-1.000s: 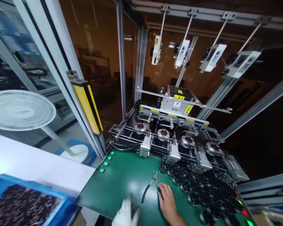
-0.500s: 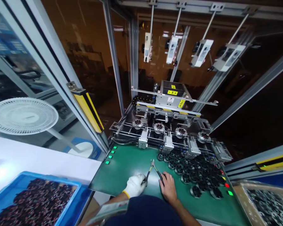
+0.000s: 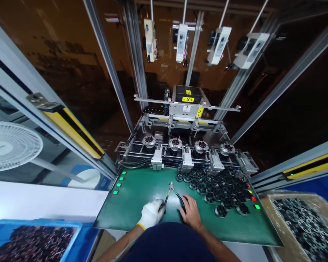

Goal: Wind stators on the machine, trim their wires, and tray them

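A pair of small cutting pliers (image 3: 171, 192) with black handles lies on the green work mat (image 3: 136, 203). My left hand (image 3: 151, 213), in a white glove, rests on the left handle. My bare right hand (image 3: 190, 212) lies flat on the mat, its fingertips touching the right handle. Whether either hand grips a handle I cannot tell. Several dark round motor parts (image 3: 218, 187) are heaped on the mat to the right of my right hand.
Behind the mat a machine fixture (image 3: 187, 151) holds a row of wound stators under hanging white units (image 3: 182, 42). Yellow light-curtain bars (image 3: 73, 131) flank the opening. A blue bin (image 3: 32, 240) of dark parts is lower left, a lined box (image 3: 303, 225) of parts lower right, a fan (image 3: 8, 145) left.
My left hand moved up from the mat's front edge onto the left plier handle. The view swung right and down, bringing the lined box into sight.
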Available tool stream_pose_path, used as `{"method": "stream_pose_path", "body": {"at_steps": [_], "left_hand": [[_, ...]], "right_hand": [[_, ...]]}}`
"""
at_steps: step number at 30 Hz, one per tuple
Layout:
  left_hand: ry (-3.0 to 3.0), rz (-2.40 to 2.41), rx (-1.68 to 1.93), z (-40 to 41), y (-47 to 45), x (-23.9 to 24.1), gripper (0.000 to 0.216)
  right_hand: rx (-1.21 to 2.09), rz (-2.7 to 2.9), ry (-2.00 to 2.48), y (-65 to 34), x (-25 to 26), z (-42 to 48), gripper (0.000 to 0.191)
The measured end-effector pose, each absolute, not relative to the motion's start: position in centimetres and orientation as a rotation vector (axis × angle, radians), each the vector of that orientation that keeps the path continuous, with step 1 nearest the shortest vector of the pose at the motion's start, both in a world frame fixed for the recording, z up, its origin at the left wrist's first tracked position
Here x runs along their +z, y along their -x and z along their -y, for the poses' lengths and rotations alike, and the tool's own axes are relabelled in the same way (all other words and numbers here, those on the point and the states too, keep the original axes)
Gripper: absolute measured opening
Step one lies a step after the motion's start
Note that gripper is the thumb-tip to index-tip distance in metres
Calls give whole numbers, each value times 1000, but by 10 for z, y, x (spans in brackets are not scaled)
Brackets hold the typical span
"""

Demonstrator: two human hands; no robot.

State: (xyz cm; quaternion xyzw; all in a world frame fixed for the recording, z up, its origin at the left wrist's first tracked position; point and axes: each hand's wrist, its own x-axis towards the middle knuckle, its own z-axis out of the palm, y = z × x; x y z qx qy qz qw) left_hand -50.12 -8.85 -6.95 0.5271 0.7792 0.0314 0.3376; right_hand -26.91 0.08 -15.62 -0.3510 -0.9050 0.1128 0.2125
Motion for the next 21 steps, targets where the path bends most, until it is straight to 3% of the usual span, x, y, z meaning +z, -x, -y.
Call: {"method": "stream_pose_path", "body": {"at_steps": [21], "left_hand": [[-1421, -2129, 164, 113, 502, -65, 26]], "right_hand": [[841, 2898, 1025, 342, -124, 0, 87]]}}
